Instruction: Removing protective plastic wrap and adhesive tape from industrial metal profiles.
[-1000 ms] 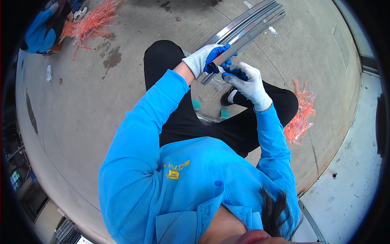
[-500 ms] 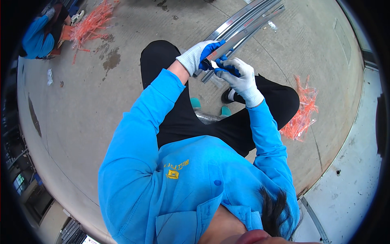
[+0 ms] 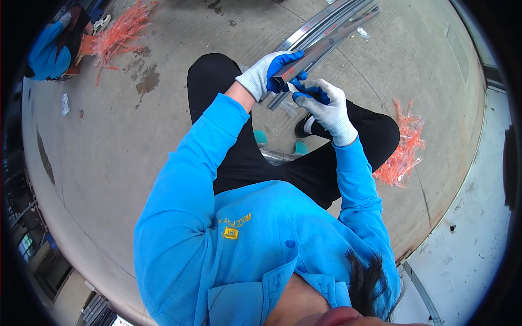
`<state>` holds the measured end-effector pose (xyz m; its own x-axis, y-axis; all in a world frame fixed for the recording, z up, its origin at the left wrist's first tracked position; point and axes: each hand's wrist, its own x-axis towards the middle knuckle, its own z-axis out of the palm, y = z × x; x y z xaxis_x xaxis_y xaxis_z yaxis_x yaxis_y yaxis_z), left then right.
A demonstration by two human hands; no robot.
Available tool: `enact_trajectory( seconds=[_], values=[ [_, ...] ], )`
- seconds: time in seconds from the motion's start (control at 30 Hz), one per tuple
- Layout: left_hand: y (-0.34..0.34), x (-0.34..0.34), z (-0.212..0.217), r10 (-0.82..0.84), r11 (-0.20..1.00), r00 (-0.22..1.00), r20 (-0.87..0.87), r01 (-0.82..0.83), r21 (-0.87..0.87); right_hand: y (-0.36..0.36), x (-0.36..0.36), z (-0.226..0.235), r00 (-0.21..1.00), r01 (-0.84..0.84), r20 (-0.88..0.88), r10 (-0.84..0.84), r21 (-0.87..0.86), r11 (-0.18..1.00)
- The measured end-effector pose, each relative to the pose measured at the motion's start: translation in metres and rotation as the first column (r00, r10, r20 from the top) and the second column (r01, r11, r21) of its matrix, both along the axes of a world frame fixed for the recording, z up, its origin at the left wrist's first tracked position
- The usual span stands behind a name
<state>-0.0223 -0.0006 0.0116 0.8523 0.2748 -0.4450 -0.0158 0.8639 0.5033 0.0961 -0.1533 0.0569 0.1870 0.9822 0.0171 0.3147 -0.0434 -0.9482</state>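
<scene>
My left hand [image 3: 274, 71], in a white and blue work glove, is wrapped round a long grey metal profile [image 3: 318, 51] near its close end. The profile slants away to the upper right, and its dark, hollow end shows below the left fingers. Just right of that end is my right hand [image 3: 326, 106], gloved the same way, with bent fingers and thumb drawn toward each other. Whatever its fingertips may hold is hidden. Several more metal profiles [image 3: 310, 33] lie on the floor beyond, partly behind the held one.
Orange-red plastic strips [image 3: 405, 144] lie in a heap by my right knee, and another heap [image 3: 122, 35] is at the far left. Beside that sits another person in blue [image 3: 51, 51]. A pale metal surface [image 3: 467, 233] borders the right side. Plastic scraps dot the concrete floor [image 3: 136, 119].
A small white patch between my hands at the profile's end is no longer visible. My right hand has shifted slightly right and down; the left still grips the profile, whose end now shows more.
</scene>
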Motion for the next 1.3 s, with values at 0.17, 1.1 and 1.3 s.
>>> enact_trajectory(
  seconds=[0.17,1.1,1.3],
  values=[
    [-0.003,0.0,0.005,0.014,1.0,1.0,-0.026,-0.013,0.025,0.002,0.0,-0.006,0.995,-0.046,0.091,0.039,0.08,0.996],
    [-0.006,0.003,-0.006,0.112,0.994,0.992,0.054,-0.11,-0.027,0.003,-0.005,-0.006,0.998,0.059,-0.025,-0.058,0.039,0.998],
    [-0.003,0.005,-0.013,0.105,0.994,0.993,0.052,-0.103,-0.031,0.009,-0.014,-0.005,0.994,0.107,0.025,-0.108,0.033,0.994]
  ],
)
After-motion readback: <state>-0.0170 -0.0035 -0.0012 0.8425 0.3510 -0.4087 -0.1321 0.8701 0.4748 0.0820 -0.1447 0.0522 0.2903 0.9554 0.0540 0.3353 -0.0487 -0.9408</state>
